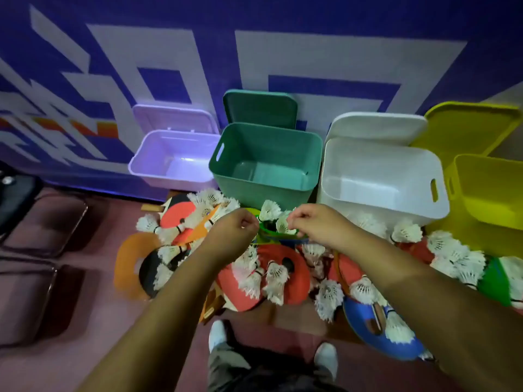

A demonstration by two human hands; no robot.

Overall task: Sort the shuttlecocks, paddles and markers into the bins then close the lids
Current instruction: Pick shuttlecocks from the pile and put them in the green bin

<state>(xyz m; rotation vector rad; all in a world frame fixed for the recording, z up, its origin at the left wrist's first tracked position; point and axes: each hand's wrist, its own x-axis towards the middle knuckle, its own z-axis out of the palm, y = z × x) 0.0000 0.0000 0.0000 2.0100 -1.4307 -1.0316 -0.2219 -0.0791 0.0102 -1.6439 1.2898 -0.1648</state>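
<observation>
While standing just in front of the teal bin [266,165], reaching down with both bare hands. Holding the left hand [235,230] low, just in front of the teal bin's near wall, curling the fingers inward and hiding whatever may be inside them; not possible to tell whether gripping anything. Holding the right hand [317,224] just to the right, also in front of the teal bin, curling the fingers close against a white shuttlecock [283,226] and the rim of a green marker disc [267,234]; not possible to tell which, if either, being pinched.

Showing four bins in a row: lilac bin [175,162] left of the teal bin, white bin [379,182] right of it, yellow bin [489,193] farther right. Showing nothing inside any of them. Showing the teal lid [260,108] standing upright behind the teal bin, the lilac lid [172,120] to its back left, the white lid [376,125] and yellow lid [469,123] to its back right.

Showing everything else lying mixed in front of the teal bin and out to both sides: many feather shuttlecocks [276,274], a red and black paddle [177,215] to the front left, an orange marker disc [128,258] farther left, a red marker disc [300,267] and a blue marker disc [365,326] nearer the camera.

Judging the sort as barely starting: nothing binned, the whole pile yet to be divided, all four lids yet to be closed.
</observation>
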